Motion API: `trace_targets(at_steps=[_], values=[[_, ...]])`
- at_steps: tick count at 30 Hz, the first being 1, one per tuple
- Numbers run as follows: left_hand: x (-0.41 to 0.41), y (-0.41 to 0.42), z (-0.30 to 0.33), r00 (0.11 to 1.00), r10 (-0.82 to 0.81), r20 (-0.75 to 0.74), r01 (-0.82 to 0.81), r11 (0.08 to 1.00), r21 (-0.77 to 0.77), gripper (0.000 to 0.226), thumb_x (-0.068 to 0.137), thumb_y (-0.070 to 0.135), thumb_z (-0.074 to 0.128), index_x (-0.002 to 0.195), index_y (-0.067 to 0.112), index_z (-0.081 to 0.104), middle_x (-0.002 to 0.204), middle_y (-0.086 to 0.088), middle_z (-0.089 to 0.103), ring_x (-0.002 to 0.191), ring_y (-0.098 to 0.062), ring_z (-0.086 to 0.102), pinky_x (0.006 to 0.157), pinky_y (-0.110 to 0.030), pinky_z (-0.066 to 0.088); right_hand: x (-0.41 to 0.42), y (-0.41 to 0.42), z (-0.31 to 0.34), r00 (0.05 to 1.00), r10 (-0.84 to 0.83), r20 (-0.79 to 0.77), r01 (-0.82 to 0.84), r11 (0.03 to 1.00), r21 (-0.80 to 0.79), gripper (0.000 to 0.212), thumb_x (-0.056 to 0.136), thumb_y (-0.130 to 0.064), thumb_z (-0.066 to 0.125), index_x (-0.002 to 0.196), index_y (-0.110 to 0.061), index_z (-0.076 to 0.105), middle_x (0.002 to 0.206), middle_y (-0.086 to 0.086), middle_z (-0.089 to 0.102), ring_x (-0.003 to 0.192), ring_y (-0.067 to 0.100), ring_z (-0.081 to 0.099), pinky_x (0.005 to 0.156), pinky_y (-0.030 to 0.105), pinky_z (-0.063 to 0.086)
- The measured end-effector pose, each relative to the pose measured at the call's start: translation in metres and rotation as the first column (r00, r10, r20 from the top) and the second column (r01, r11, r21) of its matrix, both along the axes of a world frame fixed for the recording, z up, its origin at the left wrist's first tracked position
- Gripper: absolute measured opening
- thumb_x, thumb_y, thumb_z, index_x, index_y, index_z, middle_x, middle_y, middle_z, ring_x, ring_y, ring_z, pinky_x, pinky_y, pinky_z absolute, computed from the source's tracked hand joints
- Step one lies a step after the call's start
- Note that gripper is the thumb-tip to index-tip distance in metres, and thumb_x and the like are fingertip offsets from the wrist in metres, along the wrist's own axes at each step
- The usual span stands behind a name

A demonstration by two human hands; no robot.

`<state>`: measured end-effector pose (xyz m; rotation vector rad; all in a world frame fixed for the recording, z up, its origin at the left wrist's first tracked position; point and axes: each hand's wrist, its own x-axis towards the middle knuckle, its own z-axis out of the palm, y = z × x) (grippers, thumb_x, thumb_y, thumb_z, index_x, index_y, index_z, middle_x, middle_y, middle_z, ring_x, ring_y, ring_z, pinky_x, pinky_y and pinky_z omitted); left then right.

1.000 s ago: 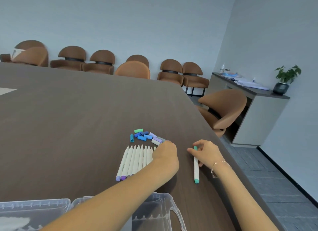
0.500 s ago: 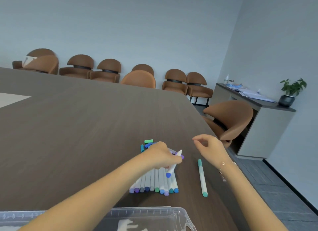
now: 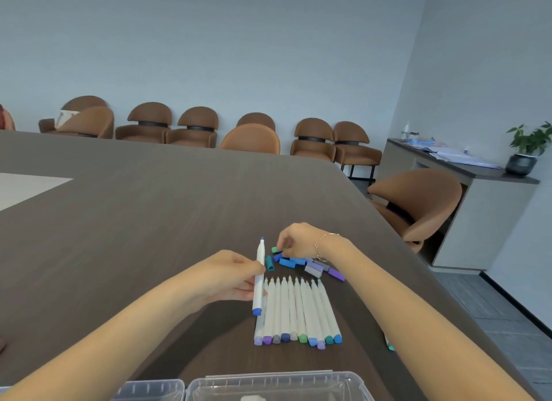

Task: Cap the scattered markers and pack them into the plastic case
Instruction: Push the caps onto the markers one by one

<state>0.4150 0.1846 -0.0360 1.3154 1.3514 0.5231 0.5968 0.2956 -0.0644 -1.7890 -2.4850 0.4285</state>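
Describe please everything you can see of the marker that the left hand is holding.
The marker is a slim white pen, plastic by its look, with a blue tip at the top and a blue end at the bottom. It has no cap. It stands nearly upright, lifted above the table, at the left edge of the row of markers. The left hand pinches its middle; nothing else visibly touches it.
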Motion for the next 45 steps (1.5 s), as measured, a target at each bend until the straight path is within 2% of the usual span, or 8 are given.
trace_targets(at_steps=[11,16,21,25,27,35,41,45], values=[[0.005,0.0,-0.003,1.0,-0.011,-0.019,0.012,1.0,0.014,0.014,0.093,0.021,0.056,0.102,0.012,0.062,0.088,0.0,0.069,0.079,-0.009,0.068,0.07,-0.021,0.056,-0.002,0.003,-0.024,1.0,-0.008,0.019,0.006,0.996,0.092,0.02,0.092,-0.018,0.059,0.11,-0.013,0.064,0.111,0.004,0.065,0.09,0.015,0.059,0.084,0.023,0.049],[0.006,-0.002,-0.005,0.999,-0.036,-0.018,0.036,0.999,0.021,0.018,0.093,0.021,0.057,0.105,0.009,0.063,0.088,0.0,0.071,0.077,-0.008,0.069,0.068,-0.021,0.056,0.004,-0.01,-0.019,0.939,-0.112,-0.326,0.157,0.981,0.114,0.014,0.089,-0.02,0.063,0.102,-0.016,0.063,0.096,0.003,0.067,0.087,0.014,0.062,0.071,0.016,0.048],[0.015,-0.006,-0.005,0.989,-0.122,0.079,0.12,0.992,0.026,0.017,0.089,0.021,0.063,0.101,0.01,0.065,0.095,-0.004,0.075,0.086,-0.014,0.072,0.081,-0.028,0.058,0.03,-0.054,0.004,0.556,-0.189,-0.809,0.274,0.961,-0.036,0.031,0.096,-0.012,0.051,0.125,-0.021,0.057,0.1,0.012,0.068,0.084,0.015,0.07,0.07,0.019,0.056],[0.033,-0.013,-0.004,0.973,-0.202,0.113,0.198,0.979,0.043,0.022,0.088,0.02,0.065,0.106,0.008,0.068,0.101,-0.008,0.073,0.091,-0.02,0.071,0.088,-0.035,0.055,0.043,-0.104,0.009,0.167,-0.345,-0.924,0.187,0.931,-0.314,0.025,0.096,-0.012,0.052,0.12,-0.016,0.059,0.107,0.015,0.066,0.088,0.022,0.072,0.071,0.025,0.059],[0.044,-0.016,-0.007,0.964,-0.248,0.096,0.244,0.968,0.054,0.024,0.088,0.02,0.065,0.108,0.008,0.069,0.101,-0.008,0.073,0.09,-0.02,0.072,0.088,-0.036,0.055,0.045,-0.121,0.005,0.049,-0.389,-0.92,0.148,0.914,-0.379,0.026,0.095,-0.013,0.053,0.12,-0.015,0.059,0.109,0.016,0.067,0.093,0.024,0.071,0.077,0.031,0.059],[0.065,-0.022,-0.013,0.963,-0.244,0.111,0.243,0.97,0.023,0.025,0.087,0.021,0.066,0.108,0.01,0.069,0.097,-0.006,0.074,0.084,-0.017,0.073,0.077,-0.027,0.058,0.044,-0.13,0.003,-0.075,-0.415,-0.907,0.157,0.893,-0.422,0.027,0.095,-0.018,0.053,0.12,-0.012,0.059,0.108,0.014,0.069,0.089,0.026,0.072,0.075,0.033,0.06],[0.067,-0.024,-0.016,0.971,-0.223,0.091,0.222,0.975,0.019,0.027,0.087,0.022,0.064,0.111,0.009,0.067,0.101,-0.006,0.073,0.087,-0.018,0.072,0.083,-0.031,0.057,0.04,-0.13,-0.001,-0.099,-0.433,-0.896,0.19,0.875,-0.445,0.027,0.095,-0.018,0.053,0.121,-0.013,0.058,0.109,0.013,0.069,0.086,0.025,0.072,0.072,0.032,0.06],[0.068,-0.023,-0.017,0.973,-0.211,0.089,0.211,0.977,0.012,0.028,0.087,0.022,0.064,0.112,0.009,0.067,0.103,-0.007,0.072,0.088,-0.019,0.072,0.084,-0.031,0.057,0.041,-0.13,-0.002,-0.033,-0.417,-0.908,0.185,0.891,-0.416,0.026,0.095,-0.018,0.052,0.12,-0.015,0.059,0.11,0.012,0.068,0.089,0.025,0.072,0.075,0.033,0.059]])
